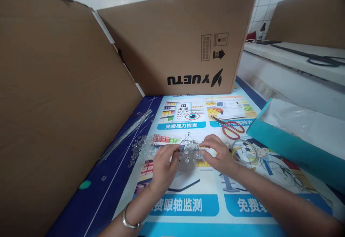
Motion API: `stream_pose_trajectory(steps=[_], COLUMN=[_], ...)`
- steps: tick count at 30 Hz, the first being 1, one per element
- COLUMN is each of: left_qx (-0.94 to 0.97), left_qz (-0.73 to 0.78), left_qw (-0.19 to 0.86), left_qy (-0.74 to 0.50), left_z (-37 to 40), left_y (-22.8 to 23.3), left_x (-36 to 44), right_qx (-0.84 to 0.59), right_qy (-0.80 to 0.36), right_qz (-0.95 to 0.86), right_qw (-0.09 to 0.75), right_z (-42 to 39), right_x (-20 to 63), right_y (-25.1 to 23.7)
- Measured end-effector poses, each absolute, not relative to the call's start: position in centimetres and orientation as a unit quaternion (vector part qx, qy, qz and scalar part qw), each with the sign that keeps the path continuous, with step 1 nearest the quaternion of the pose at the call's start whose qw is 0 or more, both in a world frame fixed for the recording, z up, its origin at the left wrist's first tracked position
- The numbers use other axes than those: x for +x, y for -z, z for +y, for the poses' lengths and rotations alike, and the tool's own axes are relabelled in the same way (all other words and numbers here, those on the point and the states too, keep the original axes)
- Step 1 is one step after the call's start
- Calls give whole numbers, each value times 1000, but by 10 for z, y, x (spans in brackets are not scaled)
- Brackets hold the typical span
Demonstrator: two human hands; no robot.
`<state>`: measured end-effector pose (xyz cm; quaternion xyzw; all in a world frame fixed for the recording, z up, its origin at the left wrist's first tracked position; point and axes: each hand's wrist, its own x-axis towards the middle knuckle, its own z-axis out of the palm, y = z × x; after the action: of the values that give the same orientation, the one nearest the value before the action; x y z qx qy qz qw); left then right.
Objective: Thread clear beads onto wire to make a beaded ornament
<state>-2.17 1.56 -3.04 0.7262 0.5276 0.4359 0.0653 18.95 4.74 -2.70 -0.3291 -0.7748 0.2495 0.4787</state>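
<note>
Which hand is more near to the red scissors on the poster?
Right. The right hand is just below and slightly left of the red scissors, a small gap apart. The left hand is farther left, beyond the bead-and-wire piece both hands hold.

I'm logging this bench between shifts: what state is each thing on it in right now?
Clear bead-and-wire piece: held off the poster between both hands.
Left hand: fingers pinched on the piece.
Right hand: fingers pinched on the piece.
Red-handled scissors: lying flat, blades slightly apart.
Loose clear beads: scattered.
Coil of clear line: lying flat.
Teal box: open.
</note>
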Motion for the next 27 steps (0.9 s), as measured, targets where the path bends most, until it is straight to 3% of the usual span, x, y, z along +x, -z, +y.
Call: stream_pose_trajectory(steps=[4, 14, 18, 22, 27], left_qx=[746, 754, 762, 778, 769], left_qz=[513, 496, 493, 479, 464], left_qw=[26, 45, 31, 20, 69], left_qy=[-424, -428, -419, -406, -434], left_z=[15, 12, 12, 12, 11], left_y=[30, 33, 33, 35, 29], left_x=[-21, -19, -19, -19, -18], right_qx=[-318, -311, -348, -357, -345], right_qy=[-239, -167, -144, -198, -327], right_qz=[-812, -885, -904, -900, -859], right_qw=[427, 304, 201, 153, 192], right_z=[45, 47, 45, 45, 52], right_x=[186, 189, 188, 187, 193], right_y=[34, 33, 29, 23, 26])
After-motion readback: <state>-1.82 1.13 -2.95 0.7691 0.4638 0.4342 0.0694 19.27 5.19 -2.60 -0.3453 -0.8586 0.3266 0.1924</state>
